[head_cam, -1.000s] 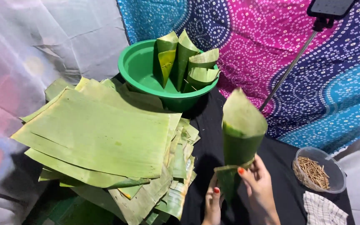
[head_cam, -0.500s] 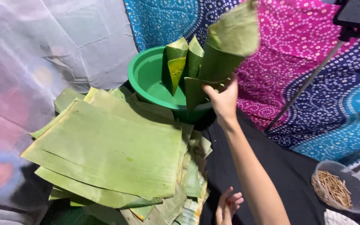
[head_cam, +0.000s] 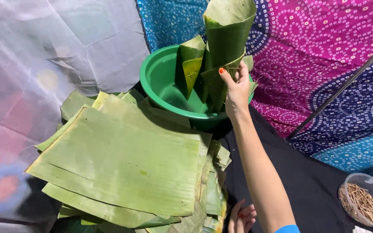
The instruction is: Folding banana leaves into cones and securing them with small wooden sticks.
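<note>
Lower now than before, the big rolled green leaf cone stands in the round green plastic bowl, behind the stack of flat green leaves. Right hand pinches the cone's base beside other cones; left hand rests spread on black cloth.

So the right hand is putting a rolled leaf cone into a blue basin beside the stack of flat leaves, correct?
Not quite: the basin is green, not blue, as the head view shows. The right hand does hold a rolled leaf cone at it, beside the stack of flat leaves.
</note>
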